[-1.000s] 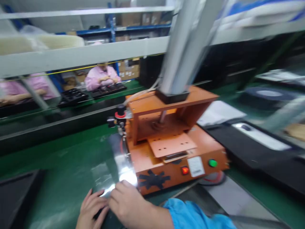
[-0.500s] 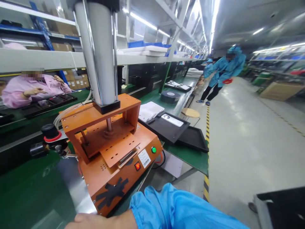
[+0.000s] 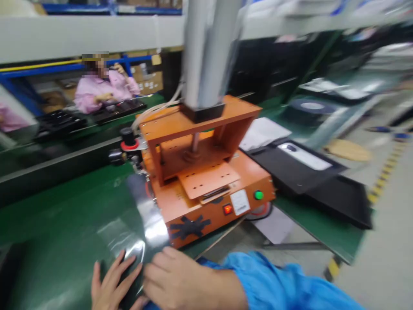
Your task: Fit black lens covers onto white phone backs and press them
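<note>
Near the bottom of the view, my left hand [image 3: 114, 282] has its fingers spread over the edge of a clear plastic film [image 3: 121, 237] on the green table. Beside it, my right hand [image 3: 176, 275] has its fingers curled; what they hold, if anything, is hidden. Just beyond the hands a curved shiny sheet [image 3: 153, 219] lies against the orange press machine [image 3: 190, 228]. The press has a tall metal cylinder, a green button and a lit red switch.
Black trays [image 3: 335, 198] and a white panel [image 3: 303, 156] lie right of the press. A black roll [image 3: 309, 106] sits farther back. A person in pink [image 3: 103, 88] works across the table. A round stool [image 3: 348, 150] stands at the right.
The view has turned left and down, so the press appears farther right. My left hand has come into view, and more of my right hand shows.
</note>
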